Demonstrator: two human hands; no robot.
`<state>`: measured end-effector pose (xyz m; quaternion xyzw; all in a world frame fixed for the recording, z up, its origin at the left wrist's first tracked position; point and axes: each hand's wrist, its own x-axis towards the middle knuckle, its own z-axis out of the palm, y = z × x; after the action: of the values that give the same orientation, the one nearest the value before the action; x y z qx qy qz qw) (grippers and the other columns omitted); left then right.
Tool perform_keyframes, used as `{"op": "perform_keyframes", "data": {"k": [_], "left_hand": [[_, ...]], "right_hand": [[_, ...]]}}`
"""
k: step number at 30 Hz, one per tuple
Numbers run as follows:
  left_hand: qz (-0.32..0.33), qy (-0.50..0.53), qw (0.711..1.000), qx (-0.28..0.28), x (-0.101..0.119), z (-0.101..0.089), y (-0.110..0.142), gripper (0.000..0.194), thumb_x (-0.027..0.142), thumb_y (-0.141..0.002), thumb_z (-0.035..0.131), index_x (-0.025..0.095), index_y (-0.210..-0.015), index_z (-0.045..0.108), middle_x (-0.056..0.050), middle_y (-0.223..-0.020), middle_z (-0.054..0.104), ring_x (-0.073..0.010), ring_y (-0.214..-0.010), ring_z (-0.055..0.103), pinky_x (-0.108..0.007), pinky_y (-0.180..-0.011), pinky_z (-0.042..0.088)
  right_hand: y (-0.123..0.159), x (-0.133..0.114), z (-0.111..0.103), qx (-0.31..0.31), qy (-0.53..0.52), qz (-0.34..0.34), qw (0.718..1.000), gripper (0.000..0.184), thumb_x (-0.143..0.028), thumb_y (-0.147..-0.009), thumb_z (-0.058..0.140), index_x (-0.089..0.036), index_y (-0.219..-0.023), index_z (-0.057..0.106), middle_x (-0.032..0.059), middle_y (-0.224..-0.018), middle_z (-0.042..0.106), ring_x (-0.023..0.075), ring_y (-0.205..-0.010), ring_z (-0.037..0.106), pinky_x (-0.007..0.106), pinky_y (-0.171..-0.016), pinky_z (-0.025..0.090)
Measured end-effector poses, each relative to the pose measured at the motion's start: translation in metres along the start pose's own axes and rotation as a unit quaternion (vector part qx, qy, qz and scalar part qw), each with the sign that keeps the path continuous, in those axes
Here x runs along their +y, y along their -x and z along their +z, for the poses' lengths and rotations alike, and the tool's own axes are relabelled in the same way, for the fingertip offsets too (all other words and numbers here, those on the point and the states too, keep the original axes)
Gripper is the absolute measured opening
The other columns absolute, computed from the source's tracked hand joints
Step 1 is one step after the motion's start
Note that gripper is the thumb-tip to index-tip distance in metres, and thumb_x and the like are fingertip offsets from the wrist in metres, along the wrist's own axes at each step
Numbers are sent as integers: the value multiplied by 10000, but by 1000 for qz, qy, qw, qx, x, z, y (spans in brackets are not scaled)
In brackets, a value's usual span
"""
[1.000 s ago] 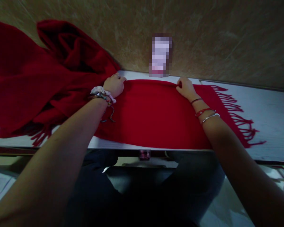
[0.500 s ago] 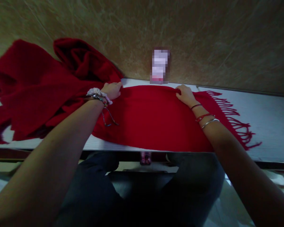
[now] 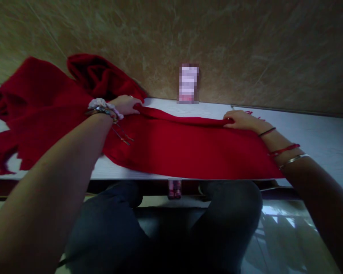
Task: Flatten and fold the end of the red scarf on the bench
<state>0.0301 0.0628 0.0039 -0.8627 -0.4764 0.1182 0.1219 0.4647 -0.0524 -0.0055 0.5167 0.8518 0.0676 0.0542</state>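
A long red scarf with a fringed end lies along a narrow white table. Its right part is spread fairly flat, while the left part is heaped in loose folds. My left hand is closed on the scarf's far edge, left of the middle. Farther right, my right hand pinches the same far edge. Between my hands that edge is lifted and turned over in a narrow band. Most of the fringe is hidden behind my right hand and forearm; a few strands show beyond it.
The white table runs along a brown marbled wall. A blurred-out rectangular item is at the wall, beyond the scarf. My knees are below the near table edge, with a small blurred-out item between them.
My right hand has moved right and slightly nearer along the scarf's far edge; my left hand has shifted a little left. The far edge, flat before, is now raised and folded over.
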Motion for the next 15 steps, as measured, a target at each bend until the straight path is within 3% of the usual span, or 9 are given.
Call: {"op": "perform_keyframes", "data": {"k": [3, 5, 7, 9, 11, 12, 15], "left_hand": [[36, 15, 997, 71, -11, -14, 17, 440, 421, -927, 370, 94, -1169, 538, -20, -1060, 606, -95, -954, 533, -210, -871, 362], [45, 29, 993, 105, -21, -25, 32, 619, 552, -906, 234, 74, -1153, 540, -3, -1038, 590, -79, -952, 518, -206, -866, 348], [48, 29, 990, 128, -32, -35, 47, 810, 652, -837, 75, 70, -1150, 543, 10, -1038, 567, -94, -978, 508, -227, -872, 338], [58, 18, 988, 144, -39, -40, 62, 901, 708, -780, 21, 82, -1153, 551, 9, -1050, 550, -116, -991, 506, -249, -871, 334], [82, 13, 987, 136, -38, -37, 76, 859, 713, -791, 81, 98, -1141, 568, 2, -1053, 558, -111, -968, 513, -241, -860, 338], [100, 14, 989, 109, -34, -32, 83, 779, 683, -818, 162, 101, -1117, 586, 1, -1049, 576, -98, -938, 521, -222, -843, 344], [128, 28, 991, -12, -10, -9, 101, 337, 429, -802, 514, 161, -928, 675, 44, -917, 666, -43, -766, 542, -141, -720, 363]], "right_hand": [[14, 0, 5, -59, 10, 12, 998, 153, -215, -775, 507, -132, -813, 630, 80, -803, 652, 172, -704, 560, 268, -651, 396], [25, 2, 5, -75, 23, 31, 996, 163, -188, -793, 483, -128, -828, 631, 82, -807, 660, 170, -709, 569, 269, -657, 401], [37, 4, 0, -39, 44, 58, 997, 182, -190, -805, 473, -130, -867, 633, 91, -834, 665, 182, -735, 581, 280, -669, 408], [52, 4, -9, 31, 59, 86, 994, 213, -203, -813, 464, -119, -911, 633, 117, -861, 668, 207, -769, 593, 303, -686, 416], [69, 2, -18, 75, 47, 103, 991, 250, -227, -818, 460, -106, -954, 632, 144, -899, 670, 231, -806, 604, 324, -703, 427], [77, 0, -20, 66, 29, 103, 992, 257, -242, -815, 467, -109, -957, 635, 146, -908, 674, 236, -810, 608, 331, -706, 435], [99, -7, -19, -78, -59, 73, 993, 215, -243, -792, 480, -154, -868, 661, 104, -864, 692, 217, -749, 624, 330, -684, 465]]}}
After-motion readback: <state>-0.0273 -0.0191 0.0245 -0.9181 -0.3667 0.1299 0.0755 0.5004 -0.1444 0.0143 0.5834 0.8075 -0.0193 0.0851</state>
